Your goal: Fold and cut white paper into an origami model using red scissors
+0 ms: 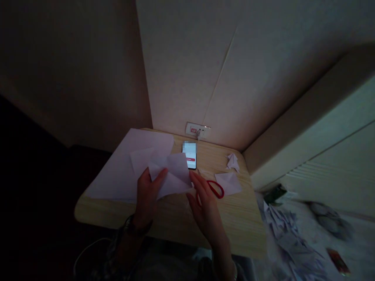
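A creased square sheet of white paper (174, 166) is in my left hand (148, 191), the thumb pressed on its face and the fingers behind it. At its right edge is my right hand (206, 205), thumb and fingers apart; whether the fingertips touch the paper I cannot tell. Red-handled scissors (218, 191) lie by the right hand, partly covered by it. Under and left of the held sheet spread larger white sheets (117, 171), with a small folded piece (139, 158) on top.
A lit phone (191, 160) lies at the table's back, below a wall socket (197, 130) with a plug. On the wooden table's (234, 226) right are a paper square (230, 183) and a folded paper figure (233, 162). Heaped papers (295, 242) lie lower right.
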Available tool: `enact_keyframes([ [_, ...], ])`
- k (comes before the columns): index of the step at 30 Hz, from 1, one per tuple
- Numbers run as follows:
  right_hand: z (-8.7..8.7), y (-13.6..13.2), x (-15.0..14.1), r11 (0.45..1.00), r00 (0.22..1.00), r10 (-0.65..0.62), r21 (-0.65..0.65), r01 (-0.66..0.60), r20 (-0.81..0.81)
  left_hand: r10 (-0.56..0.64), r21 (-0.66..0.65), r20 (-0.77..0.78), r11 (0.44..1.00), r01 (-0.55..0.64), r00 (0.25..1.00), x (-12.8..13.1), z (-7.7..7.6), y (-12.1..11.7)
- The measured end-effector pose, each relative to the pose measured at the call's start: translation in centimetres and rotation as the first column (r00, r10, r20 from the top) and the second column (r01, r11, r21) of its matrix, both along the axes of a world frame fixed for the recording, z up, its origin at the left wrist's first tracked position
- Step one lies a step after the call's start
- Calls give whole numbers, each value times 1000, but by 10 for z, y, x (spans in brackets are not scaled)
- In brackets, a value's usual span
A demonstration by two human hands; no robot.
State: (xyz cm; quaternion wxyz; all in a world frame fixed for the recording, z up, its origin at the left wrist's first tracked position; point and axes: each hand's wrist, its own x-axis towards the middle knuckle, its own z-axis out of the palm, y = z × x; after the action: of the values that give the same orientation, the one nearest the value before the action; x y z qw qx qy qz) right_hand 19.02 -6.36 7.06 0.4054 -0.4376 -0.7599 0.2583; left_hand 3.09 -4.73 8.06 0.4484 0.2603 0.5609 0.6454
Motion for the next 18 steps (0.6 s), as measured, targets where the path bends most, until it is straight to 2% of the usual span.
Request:
enact_keyframes([
  [7,-6,-14,-1,996,996,-4,88,-4,90,1,9,-42,1000,-1,999,-13,-7,-3],
  [13,-3,-22,2,999,1000,-18,52,17,24,-59,28,-127,998,63,990,-16,-15,-9],
  [18,-1,-22,5,1000,1000,-9,16,10,-29,-122,-14,-227,992,122,966,-18,-13,-11],
])
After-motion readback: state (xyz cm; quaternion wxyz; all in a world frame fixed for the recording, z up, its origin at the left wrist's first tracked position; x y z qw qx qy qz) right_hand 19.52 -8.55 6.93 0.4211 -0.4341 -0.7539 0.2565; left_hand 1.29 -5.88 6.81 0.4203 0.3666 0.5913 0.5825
